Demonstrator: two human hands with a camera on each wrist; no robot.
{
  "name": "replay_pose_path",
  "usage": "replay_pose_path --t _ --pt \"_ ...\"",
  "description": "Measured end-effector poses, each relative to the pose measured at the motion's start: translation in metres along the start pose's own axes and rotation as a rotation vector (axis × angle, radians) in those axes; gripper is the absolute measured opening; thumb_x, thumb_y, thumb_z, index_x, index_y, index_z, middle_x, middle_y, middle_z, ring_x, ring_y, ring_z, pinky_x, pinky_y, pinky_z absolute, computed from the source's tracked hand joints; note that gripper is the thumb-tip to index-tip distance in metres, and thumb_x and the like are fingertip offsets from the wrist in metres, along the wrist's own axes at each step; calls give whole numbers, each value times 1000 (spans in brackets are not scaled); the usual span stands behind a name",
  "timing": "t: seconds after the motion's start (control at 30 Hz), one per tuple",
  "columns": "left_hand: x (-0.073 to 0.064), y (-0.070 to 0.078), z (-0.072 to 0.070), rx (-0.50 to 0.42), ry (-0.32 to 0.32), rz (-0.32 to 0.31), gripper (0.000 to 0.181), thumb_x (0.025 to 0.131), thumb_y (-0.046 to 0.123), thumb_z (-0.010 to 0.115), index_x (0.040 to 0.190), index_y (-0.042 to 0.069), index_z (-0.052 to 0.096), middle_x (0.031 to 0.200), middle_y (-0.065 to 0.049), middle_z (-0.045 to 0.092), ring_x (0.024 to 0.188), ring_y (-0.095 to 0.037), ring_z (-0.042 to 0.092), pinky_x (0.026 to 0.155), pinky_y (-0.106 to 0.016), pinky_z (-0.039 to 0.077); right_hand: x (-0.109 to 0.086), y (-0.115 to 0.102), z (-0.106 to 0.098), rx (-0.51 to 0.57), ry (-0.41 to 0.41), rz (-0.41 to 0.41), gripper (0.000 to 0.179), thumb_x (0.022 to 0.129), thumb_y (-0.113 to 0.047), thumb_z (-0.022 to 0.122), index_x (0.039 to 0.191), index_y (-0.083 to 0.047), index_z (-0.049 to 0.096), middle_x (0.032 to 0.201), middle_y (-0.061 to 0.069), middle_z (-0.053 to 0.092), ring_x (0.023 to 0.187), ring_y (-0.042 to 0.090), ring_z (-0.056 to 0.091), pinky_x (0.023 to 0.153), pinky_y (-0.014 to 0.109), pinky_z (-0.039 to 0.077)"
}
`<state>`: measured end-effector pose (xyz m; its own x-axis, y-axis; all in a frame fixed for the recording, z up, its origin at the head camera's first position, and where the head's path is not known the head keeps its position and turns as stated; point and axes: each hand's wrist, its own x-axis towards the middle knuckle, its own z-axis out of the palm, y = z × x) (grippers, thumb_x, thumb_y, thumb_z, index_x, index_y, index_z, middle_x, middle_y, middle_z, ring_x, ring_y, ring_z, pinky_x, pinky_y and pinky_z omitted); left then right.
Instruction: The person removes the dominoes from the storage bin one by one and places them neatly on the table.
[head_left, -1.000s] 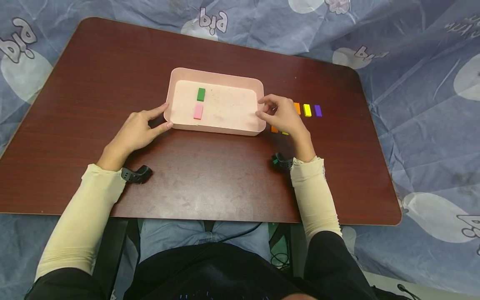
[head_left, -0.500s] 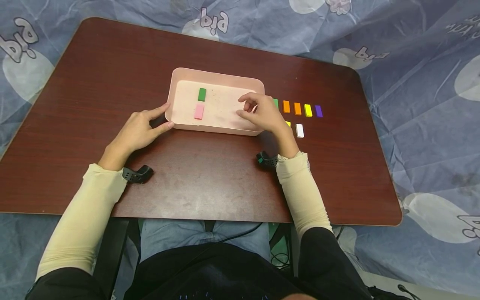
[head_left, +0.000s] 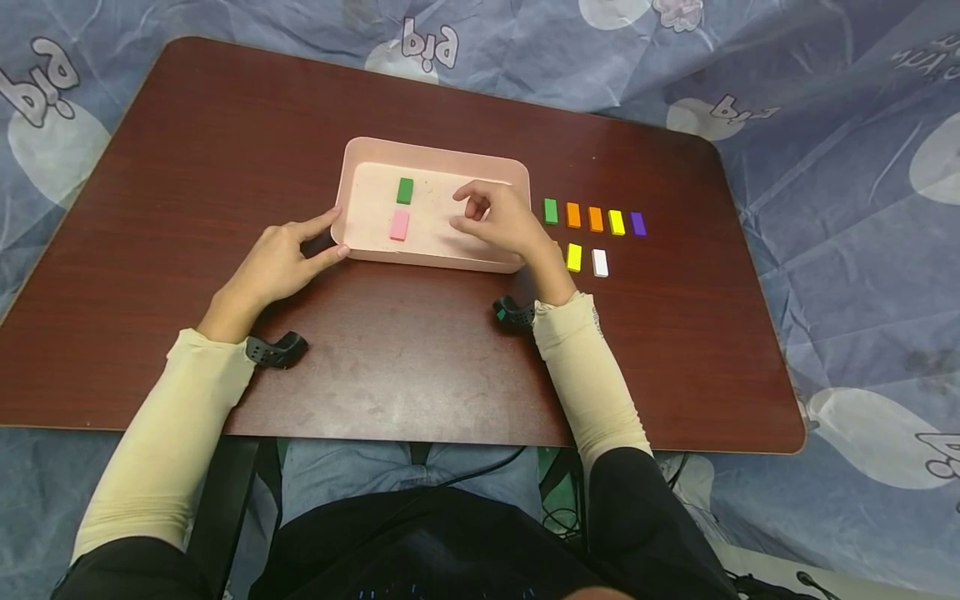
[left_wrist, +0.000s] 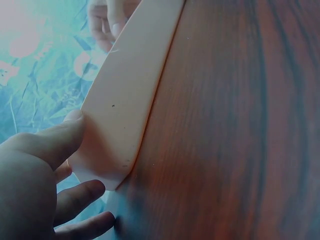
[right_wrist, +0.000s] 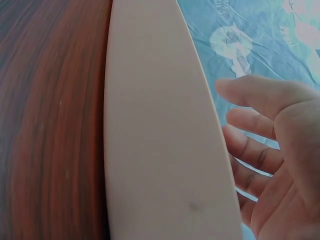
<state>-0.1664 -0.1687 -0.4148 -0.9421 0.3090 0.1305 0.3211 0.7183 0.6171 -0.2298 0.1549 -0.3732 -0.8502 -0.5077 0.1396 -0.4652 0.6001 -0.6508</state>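
A pale pink tray (head_left: 442,258) lies on the brown table. Inside it, toward the left, are a green block (head_left: 405,191) and a pink block (head_left: 399,225). My left hand (head_left: 279,260) rests at the tray's left end, thumb and forefinger spread and touching it near the front corner. In the left wrist view its thumb (left_wrist: 62,137) lies against the tray wall. Over the right half of the tray hovers my right hand (head_left: 498,218), fingers loosely bent, thumb and forefinger apart. No object shows between its fingers in the right wrist view.
Right of the tray, a back row holds a green block (head_left: 551,211), orange blocks (head_left: 573,215), a yellow block (head_left: 617,222) and a purple block (head_left: 638,223). Nearer are another yellow block (head_left: 573,257) and a white block (head_left: 600,262). My right wrist partly covers this row.
My right hand has moved left from the tray's right rim to above its inside, uncovering blocks on the table. The left hand and the tray's two blocks stay in place.
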Motion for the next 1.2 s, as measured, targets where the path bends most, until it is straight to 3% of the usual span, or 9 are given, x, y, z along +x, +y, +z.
replay_pose_path --t 0.57,0.9,1.2 --pt "0 0 -1 -1 -22 -11 63 86 51 56 141 24 38 130 -19 48 119 -37 45 96 -52 34 24 -19 22 -65 -92 29 36 79 -25 70 106 -2 62 74 3 56 68 12 49 68 22 39" --pt "0 0 0 7 -1 1 64 85 52 57 140 22 39 128 -23 49 116 -39 47 95 -52 35 41 -27 35 -150 -155 55 38 75 -26 73 104 -5 62 76 3 58 71 12 49 70 21 40" --pt "-4 2 3 2 -7 -4 66 85 53 56 140 20 39 127 -25 49 116 -39 47 94 -52 36 40 -29 48 -193 -187 85 49 69 -35 78 106 -6 62 73 2 57 69 12 50 64 23 40"
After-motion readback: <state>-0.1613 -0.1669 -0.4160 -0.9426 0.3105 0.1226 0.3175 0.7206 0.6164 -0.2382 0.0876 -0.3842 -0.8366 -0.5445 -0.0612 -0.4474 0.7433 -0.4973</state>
